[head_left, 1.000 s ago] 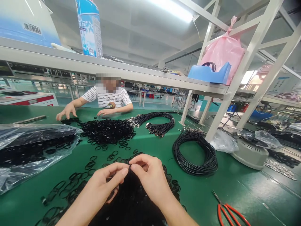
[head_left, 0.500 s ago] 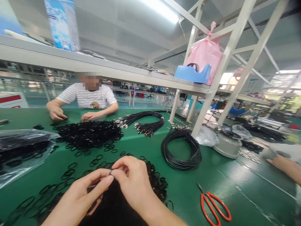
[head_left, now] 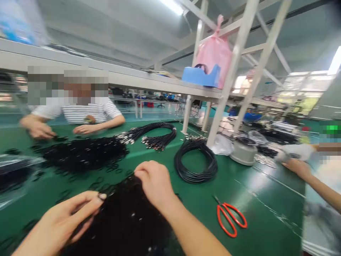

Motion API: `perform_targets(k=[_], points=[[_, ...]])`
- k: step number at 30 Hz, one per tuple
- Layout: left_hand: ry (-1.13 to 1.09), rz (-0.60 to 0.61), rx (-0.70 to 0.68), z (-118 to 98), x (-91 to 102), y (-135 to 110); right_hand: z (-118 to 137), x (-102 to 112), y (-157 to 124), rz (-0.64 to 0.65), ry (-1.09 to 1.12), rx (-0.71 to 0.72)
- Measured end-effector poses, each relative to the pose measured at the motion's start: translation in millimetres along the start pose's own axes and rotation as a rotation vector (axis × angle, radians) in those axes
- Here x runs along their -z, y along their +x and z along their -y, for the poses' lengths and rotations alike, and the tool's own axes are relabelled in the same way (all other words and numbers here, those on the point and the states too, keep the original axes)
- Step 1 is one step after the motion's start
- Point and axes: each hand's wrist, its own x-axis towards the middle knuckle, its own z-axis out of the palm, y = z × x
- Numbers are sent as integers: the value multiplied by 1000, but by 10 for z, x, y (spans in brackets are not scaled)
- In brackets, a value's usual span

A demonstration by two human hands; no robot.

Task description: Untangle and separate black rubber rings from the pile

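Observation:
My left hand (head_left: 66,220) is low at the left, thumb and forefinger pinched on a small black ring at the edge of a dark pile of black rings (head_left: 125,220) in front of me. My right hand (head_left: 153,183) rests on top of that pile, fingers curled down into it; what they hold is hidden. The picture is smeared by head motion.
A green table (head_left: 266,199) carries red-handled scissors (head_left: 229,217), a black cable coil (head_left: 195,160), bundled cables (head_left: 157,137) and another ring heap (head_left: 82,153). A person in a striped shirt (head_left: 80,112) works opposite. Another person's hand (head_left: 298,167) reaches in at right. A white rack post (head_left: 226,89) stands behind.
My hands have parted: the left one dropped down and left, the right one moved onto the pile. The view has swung to the right, bringing the person at the right further in.

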Motion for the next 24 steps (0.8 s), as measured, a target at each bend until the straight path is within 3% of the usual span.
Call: perform_targets(k=[3, 8, 14, 21, 24], points=[[-147, 104, 23, -89, 73, -79, -14, -59, -26, 96, 24, 54], [-221, 139, 78, -202, 70, -186, 161, -178, -205, 117, 149, 161], [-304, 125, 168, -195, -24, -280, 338, -305, -379, 217, 307, 274], [-303, 308, 91, -185, 1, -172, 213, -276, -257, 133, 498, -22], [-317, 293, 101, -125, 44, -112, 157, -276, -212, 122, 524, -49]])
